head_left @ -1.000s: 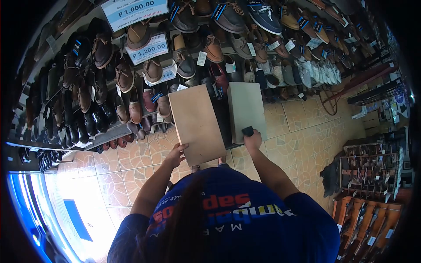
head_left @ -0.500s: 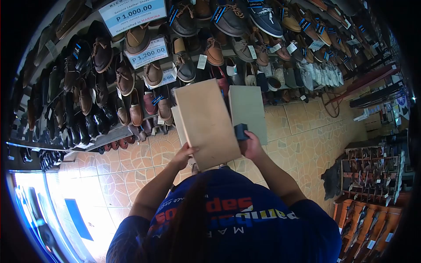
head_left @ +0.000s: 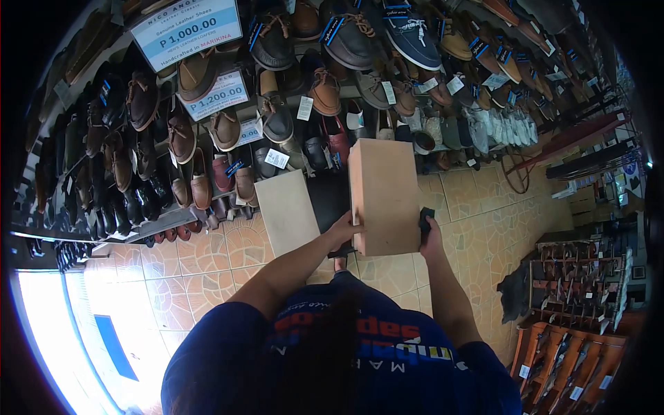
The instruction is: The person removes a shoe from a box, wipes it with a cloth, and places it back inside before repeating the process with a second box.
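Observation:
A plain tan shoebox [head_left: 387,197] is held out in front of my body, its long sides pointing away from me. My left hand [head_left: 341,232] grips its left edge near the close corner. At the box's right side, my right hand [head_left: 432,238] is closed around a small dark pad [head_left: 425,219], which sits right at the box's edge. Another pale shoebox [head_left: 285,211] lies lower down to the left. Between the two boxes shows a black seat-like surface [head_left: 328,197], partly hidden by the held box and my left forearm.
Shelves of leather shoes [head_left: 273,114] rise ahead, with price signs [head_left: 187,34] among them. Tan patterned tiles [head_left: 470,242] cover the floor. Display racks [head_left: 581,277] stand at the right, and a bright glass doorway [head_left: 48,311] is at the left.
The held shoebox has moved to the right and turned straighter, now covering where another box showed. The pale box on the left and the black surface have come into view.

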Demonstrator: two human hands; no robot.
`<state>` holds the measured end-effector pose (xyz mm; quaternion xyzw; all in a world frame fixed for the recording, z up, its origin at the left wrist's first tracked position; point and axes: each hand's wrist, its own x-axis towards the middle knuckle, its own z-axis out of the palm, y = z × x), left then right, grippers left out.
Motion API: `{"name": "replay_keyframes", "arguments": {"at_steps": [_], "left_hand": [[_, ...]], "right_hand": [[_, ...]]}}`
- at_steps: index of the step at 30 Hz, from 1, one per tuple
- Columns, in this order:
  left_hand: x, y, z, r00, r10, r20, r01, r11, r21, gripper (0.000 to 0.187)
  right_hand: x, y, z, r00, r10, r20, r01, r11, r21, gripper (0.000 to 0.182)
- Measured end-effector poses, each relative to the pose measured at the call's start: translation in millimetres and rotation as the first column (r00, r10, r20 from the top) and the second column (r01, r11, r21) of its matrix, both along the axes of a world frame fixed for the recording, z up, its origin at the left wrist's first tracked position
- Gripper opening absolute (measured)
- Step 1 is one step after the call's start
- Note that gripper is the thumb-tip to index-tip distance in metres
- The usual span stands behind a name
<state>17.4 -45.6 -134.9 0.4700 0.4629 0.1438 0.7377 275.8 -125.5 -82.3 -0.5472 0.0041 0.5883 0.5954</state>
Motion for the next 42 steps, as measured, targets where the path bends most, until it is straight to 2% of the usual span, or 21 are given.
{"name": "replay_keyframes", "arguments": {"at_steps": [1,4,6,8,10,11,13,14,17,19,21,23,26,27,30,33,34,35,38,39,42], "left_hand": [[-2,2,-7,0.99,0.035,-0.136,-0.01,0.983,0.181,0.073],[-46,5,-21,0.944,0.305,-0.124,-0.201,0.832,0.517,0.081],[-96,3,-16,0.738,0.587,-0.332,-0.126,0.604,0.787,0.084],[-139,-2,-25,0.514,0.694,-0.505,-0.292,0.695,0.657,0.086],[-162,-10,-49,0.391,0.579,-0.716,-0.552,0.77,0.321,0.084],[-174,-16,-56,0.548,0.513,-0.661,-0.6,0.791,0.117,0.083],[-189,-27,-51,0.805,0.409,-0.429,-0.553,0.779,-0.294,0.081],[-189,-34,-63,0.792,0.429,-0.434,-0.561,0.791,-0.244,0.079],[-187,-44,-86,0.767,0.456,-0.451,-0.552,0.828,-0.101,0.071],[-186,-42,-61,0.77,0.434,-0.467,-0.503,0.864,-0.026,0.066],[-188,-41,-58,0.776,0.453,-0.438,-0.487,0.872,0.038,0.057],[-196,-41,-61,0.788,0.437,-0.434,-0.457,0.887,0.063,0.05],[-207,-42,-76,0.812,0.403,-0.423,-0.425,0.904,0.046,0.043],[-209,-45,-78,0.814,0.426,-0.395,-0.444,0.895,0.049,0.042],[-221,-57,-95,0.836,0.396,-0.38,-0.424,0.906,0.012,0.045],[-244,-82,-113,0.851,0.397,-0.343,-0.418,0.908,0.016,0.046],[-248,-83,-100,0.854,0.411,-0.319,-0.424,0.905,0.03,0.046],[-252,-88,-85,0.85,0.397,-0.347,-0.434,0.9,-0.034,0.052],[-253,-107,-85,0.813,0.518,-0.265,-0.567,0.808,-0.162,0.062],[-255,-107,-88,0.864,0.476,-0.161,-0.502,0.801,-0.325,0.071],[-257,-100,-102,0.86,0.511,0.022,-0.424,0.735,-0.529,0.067]], "right_hand": [[-2,4,-8,0.996,-0.056,0.077,0.061,0.996,-0.07,0.039],[-4,2,-8,0.94,-0.237,0.244,0.257,0.965,-0.054,0.032],[-8,1,6,0.784,-0.287,0.55,0.288,0.954,0.086,0.029],[-17,5,27,0.738,-0.342,0.581,0.289,0.939,0.186,0.029],[-32,12,40,0.768,-0.293,0.57,0.185,0.953,0.24,0.028],[-40,15,44,0.781,-0.267,0.565,0.133,0.954,0.267,0.027],[-59,24,52,0.785,-0.158,0.599,-0.053,0.946,0.319,0.027],[-69,29,54,0.778,-0.104,0.62,-0.146,0.929,0.34,0.026],[-123,38,72,0.891,0.128,0.435,-0.315,0.864,0.392,0.028],[-146,40,44,0.743,0.411,0.528,-0.599,0.761,0.25,0.033],[-175,35,10,0.663,0.622,0.415,-0.694,0.719,0.032,0.039],[-197,26,-23,0.628,0.718,0.298,-0.722,0.681,-0.119,0.048],[-209,13,-49,0.547,0.808,0.22,-0.754,0.589,-0.29,0.051],[-207,7,-59,0.498,0.832,0.246,-0.804,0.549,-0.229,0.052],[-209,5,-81,0.612,0.791,0.002,-0.771,0.597,-0.222,0.051],[-219,0,-86,0.679,0.732,-0.052,-0.717,0.647,-0.259,0.038],[-222,-2,-88,0.666,0.743,-0.071,-0.73,0.629,-0.266,0.035],[-226,-5,-91,0.652,0.753,-0.088,-0.743,0.612,-0.27,0.031],[-247,-11,-100,0.602,0.791,-0.111,-0.783,0.558,-0.273,0.029],[-256,-13,-101,0.583,0.805,-0.113,-0.797,0.539,-0.274,0.029],[-266,-16,-100,0.538,0.841,-0.048,-0.818,0.508,-0.272,0.031]]}}
